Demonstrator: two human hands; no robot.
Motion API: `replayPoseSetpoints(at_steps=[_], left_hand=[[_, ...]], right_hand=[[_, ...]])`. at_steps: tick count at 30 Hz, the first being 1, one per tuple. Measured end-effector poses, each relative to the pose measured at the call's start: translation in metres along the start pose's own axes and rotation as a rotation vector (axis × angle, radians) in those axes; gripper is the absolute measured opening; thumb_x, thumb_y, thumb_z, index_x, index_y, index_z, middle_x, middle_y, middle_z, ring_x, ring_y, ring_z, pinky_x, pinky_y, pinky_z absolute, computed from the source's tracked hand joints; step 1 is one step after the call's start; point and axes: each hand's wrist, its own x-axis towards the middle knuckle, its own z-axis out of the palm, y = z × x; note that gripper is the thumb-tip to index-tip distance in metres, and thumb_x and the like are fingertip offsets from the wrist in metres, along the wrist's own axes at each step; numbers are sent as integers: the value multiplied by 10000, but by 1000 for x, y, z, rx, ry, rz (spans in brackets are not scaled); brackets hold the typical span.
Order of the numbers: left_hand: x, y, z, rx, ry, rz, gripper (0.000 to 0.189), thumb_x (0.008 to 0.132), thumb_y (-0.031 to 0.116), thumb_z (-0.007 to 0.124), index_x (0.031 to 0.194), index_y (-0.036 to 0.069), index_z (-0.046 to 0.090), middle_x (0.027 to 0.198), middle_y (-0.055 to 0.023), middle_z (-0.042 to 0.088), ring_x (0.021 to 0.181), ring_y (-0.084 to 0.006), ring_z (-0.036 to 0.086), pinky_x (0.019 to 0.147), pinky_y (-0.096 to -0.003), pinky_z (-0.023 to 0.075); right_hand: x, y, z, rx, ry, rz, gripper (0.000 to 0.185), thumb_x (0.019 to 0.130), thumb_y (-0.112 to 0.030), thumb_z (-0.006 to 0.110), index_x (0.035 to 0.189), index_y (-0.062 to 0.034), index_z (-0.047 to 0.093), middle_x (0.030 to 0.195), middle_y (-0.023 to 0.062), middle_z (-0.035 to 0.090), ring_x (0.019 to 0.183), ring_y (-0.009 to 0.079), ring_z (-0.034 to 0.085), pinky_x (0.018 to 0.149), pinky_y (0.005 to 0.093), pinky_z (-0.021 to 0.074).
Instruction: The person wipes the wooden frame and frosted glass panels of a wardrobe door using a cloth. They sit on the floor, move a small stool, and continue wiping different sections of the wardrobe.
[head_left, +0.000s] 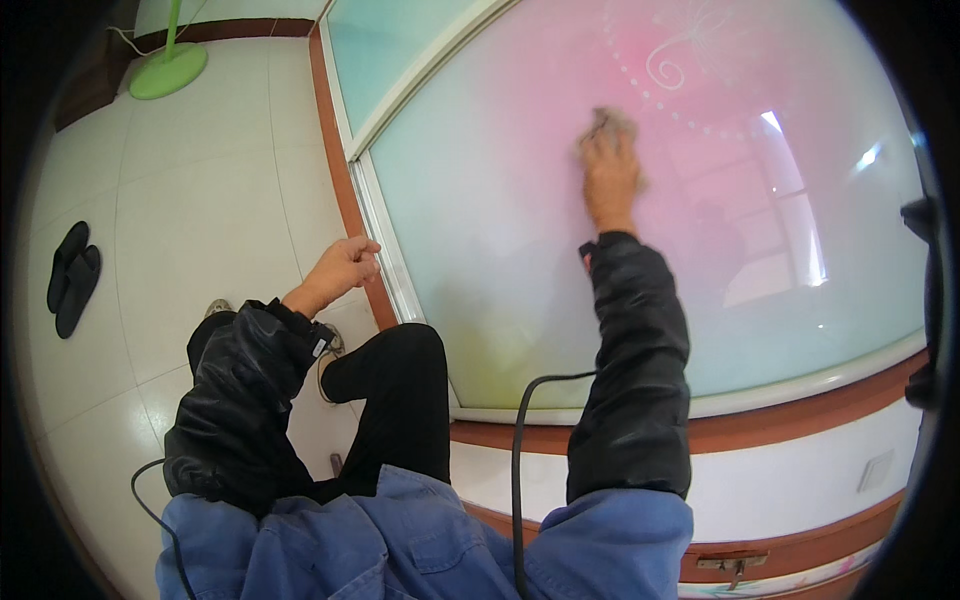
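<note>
My right hand (611, 180) presses a crumpled greyish cloth (616, 124) against a glossy sliding door panel (487, 195), on its pink part near a white painted swirl and dots. The cloth and fingertips are slightly blurred. The panel fades from pink to pale blue, with a yellow patch low down, and reflects a window. My left hand (341, 271) hangs beside the panel's white metal frame (386, 240), fingers loosely bent and holding nothing. Whether its fingertips touch the frame I cannot tell.
A pair of dark slippers (73, 281) lies on the tiled floor (202, 202) at the left. A green round stand base (169, 71) with a pole and cable stands at the upper left. Below the panel are reddish-brown trim (795, 421) and a metal latch (733, 562). Black cables hang by both sleeves.
</note>
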Motion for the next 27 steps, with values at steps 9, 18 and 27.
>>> replayPoseSetpoints(at_steps=[9, 18, 27], left_hand=[[-26, -9, -9, 48, 98, 42, 431, 893, 216, 610, 1243, -34, 581, 930, -80, 645, 805, -154, 625, 695, -289, 501], [-29, -4, -6, 45, 103, 13, 401, 895, 143, 619, 1249, -37, 569, 912, -51, 627, 794, -138, 615, 694, -279, 500], [-3, -5, 6, 61, 25, 12, 371, 909, 132, 602, 1238, -36, 571, 920, -47, 634, 803, -134, 620, 697, -272, 503]], right_hand=[[-140, -20, -73, -55, -207, -77, 355, 829, -34, 605, 1179, -88, 635, 1310, 85, 583, 1263, 358, 497, 901, 450, 457], [-82, 177, -215, -512, 259, 374, 391, 851, -14, 594, 1224, -119, 637, 1294, 117, 594, 1254, 372, 477, 1080, 478, 364], [39, 200, -134, -650, 355, 443, 325, 803, -34, 637, 1109, -129, 692, 1220, 72, 648, 1197, 356, 474, 1040, 459, 365]])
